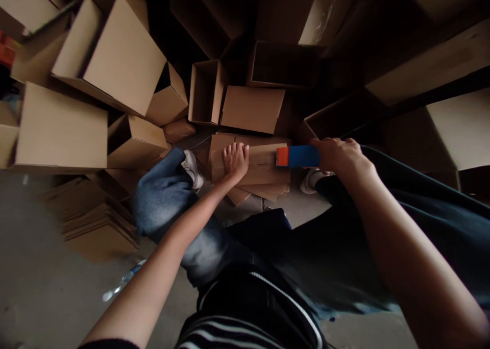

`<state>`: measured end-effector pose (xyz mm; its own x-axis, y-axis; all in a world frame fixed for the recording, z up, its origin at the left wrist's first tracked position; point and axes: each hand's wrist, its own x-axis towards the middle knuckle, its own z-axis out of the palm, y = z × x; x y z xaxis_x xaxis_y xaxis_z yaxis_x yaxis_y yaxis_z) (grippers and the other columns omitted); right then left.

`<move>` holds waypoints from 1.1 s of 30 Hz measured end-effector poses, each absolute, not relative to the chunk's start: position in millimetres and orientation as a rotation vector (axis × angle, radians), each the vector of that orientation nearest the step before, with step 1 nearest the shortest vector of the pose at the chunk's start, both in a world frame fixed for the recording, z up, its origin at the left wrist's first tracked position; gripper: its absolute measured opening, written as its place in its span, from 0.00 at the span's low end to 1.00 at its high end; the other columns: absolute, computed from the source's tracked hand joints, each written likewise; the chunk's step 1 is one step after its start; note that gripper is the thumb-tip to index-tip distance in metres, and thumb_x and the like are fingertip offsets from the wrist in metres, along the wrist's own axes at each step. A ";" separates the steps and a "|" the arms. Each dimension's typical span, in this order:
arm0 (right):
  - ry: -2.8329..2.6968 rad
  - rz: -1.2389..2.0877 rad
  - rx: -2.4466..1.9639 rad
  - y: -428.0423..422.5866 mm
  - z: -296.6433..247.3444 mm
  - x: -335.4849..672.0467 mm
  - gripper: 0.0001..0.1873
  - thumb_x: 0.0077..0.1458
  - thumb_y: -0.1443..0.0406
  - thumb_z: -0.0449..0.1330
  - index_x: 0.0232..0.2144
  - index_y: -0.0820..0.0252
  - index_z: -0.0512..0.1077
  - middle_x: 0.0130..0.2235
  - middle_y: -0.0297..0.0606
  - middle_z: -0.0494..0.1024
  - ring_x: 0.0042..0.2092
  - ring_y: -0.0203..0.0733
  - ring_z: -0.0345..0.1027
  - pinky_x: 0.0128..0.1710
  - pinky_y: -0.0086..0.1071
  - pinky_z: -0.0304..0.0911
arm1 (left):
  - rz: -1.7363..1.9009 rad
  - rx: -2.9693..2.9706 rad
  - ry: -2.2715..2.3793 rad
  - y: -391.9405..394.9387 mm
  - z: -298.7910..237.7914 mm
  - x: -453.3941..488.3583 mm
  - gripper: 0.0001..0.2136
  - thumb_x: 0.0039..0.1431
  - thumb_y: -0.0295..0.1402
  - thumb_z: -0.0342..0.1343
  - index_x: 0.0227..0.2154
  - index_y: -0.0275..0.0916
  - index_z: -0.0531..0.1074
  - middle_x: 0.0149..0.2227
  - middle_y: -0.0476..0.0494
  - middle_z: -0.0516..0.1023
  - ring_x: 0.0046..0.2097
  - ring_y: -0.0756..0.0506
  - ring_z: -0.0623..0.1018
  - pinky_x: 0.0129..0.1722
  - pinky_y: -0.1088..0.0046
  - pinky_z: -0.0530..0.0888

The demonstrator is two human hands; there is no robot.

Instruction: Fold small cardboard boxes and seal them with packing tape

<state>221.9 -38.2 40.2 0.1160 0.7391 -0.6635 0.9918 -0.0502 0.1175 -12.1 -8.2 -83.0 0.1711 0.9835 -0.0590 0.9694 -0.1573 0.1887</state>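
My left hand point(236, 161) lies on a flattened cardboard box point(260, 174) on the floor between my feet, its fingers stretched over the surface. A strip of packing tape point(264, 156) appears to run along the cardboard to the right of that hand. With my right hand point(339, 155) I grip a blue tape dispenser point(304, 156) with an orange front end, which is at the right end of the cardboard. Part of the dispenser is hidden by my fingers. More flat cardboard sheets point(270, 191) show beneath the box.
Open cartons surround the spot, including a small upright one point(204, 93) and a larger one point(122, 53). A pile of flattened cardboard point(101, 229) lies at left on the grey floor. A plastic bottle point(124, 280) lies near my left forearm. My shoes flank the cardboard.
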 end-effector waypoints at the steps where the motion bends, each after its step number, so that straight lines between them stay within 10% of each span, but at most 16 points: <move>1: 1.672 -0.602 1.839 -38.8 41.3 221.2 0.28 0.54 0.75 0.56 0.58 0.64 0.65 0.56 0.54 0.75 0.58 0.58 0.68 0.50 0.42 0.58 | 0.114 2.267 1.905 -8.9 -83.1 -10.2 0.21 0.74 0.40 0.36 0.50 0.38 0.73 0.53 0.35 0.77 0.60 0.38 0.71 0.65 0.57 0.59; 33: 1.781 -0.654 1.960 -48.0 15.9 232.5 0.26 0.55 0.72 0.56 0.57 0.62 0.68 0.50 0.55 0.77 0.54 0.59 0.71 0.49 0.46 0.60 | 0.130 2.301 1.774 -3.8 -91.6 40.4 0.22 0.74 0.34 0.32 0.47 0.39 0.73 0.50 0.34 0.77 0.56 0.37 0.72 0.59 0.57 0.63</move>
